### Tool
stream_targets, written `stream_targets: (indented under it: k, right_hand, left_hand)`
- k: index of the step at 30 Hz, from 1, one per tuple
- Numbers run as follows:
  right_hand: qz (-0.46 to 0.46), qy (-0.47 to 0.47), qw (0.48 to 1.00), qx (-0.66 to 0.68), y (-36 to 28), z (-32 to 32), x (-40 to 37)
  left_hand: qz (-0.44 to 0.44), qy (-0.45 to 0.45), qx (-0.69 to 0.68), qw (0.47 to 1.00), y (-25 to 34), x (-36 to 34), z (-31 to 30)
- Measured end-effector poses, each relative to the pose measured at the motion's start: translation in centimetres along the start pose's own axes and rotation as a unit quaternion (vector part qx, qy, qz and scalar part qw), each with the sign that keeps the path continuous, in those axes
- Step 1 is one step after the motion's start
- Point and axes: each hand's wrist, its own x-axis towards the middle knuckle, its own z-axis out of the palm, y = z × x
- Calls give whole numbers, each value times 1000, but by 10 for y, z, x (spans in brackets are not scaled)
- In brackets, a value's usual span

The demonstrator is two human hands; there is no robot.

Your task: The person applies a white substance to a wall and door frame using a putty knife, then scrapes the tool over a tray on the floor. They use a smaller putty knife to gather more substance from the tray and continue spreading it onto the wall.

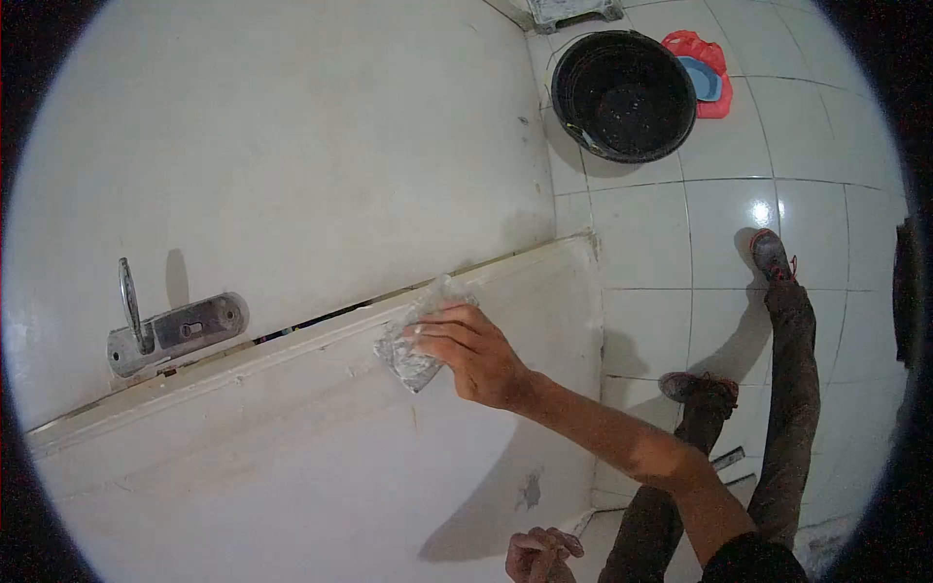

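Note:
My right hand (476, 355) presses a crumpled, greyish sheet like sandpaper (413, 340) against the white door frame edge (292, 360), right beside the gap to the white door (292, 146). My arm reaches in from the lower right. At the bottom edge of the view, my left hand (539, 556) sits low with its fingers curled; nothing shows clearly in it. A metal lever handle (129, 301) on a metal plate (180, 330) is on the door, to the left of the sheet.
A black bucket (622, 92) stands on the white tiled floor (807, 233) at the top, with a red and blue plastic item (708, 73) behind it. My legs and shoes (773, 255) are at the right. A thin tool (729, 457) lies on the floor by my shoe.

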Motion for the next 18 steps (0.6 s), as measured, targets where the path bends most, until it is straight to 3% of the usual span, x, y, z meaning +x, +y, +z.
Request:
stream_targets:
  k: [5, 10, 13, 15, 18]
  right_hand:
    - [-17, -60, 998, -5, 31, -22, -52]
    - [67, -179, 981, -34, 60, -59, -85]
    - [93, -96, 991, 22, 53, -55, -74]
    - [88, -50, 995, 27, 37, -52, -48]
    - [100, 19, 995, 16, 30, -26, -32]
  left_hand:
    - [-12, -22, 17, 1000, 5, 6, 4]
    - [-20, -53, -1, 998, -2, 5, 8]
    - [-21, -37, 27, 999, 0, 5, 14]
    - [-16, -91, 22, 996, 1, 5, 12]
    - [-17, -59, 30, 998, 5, 4, 16]
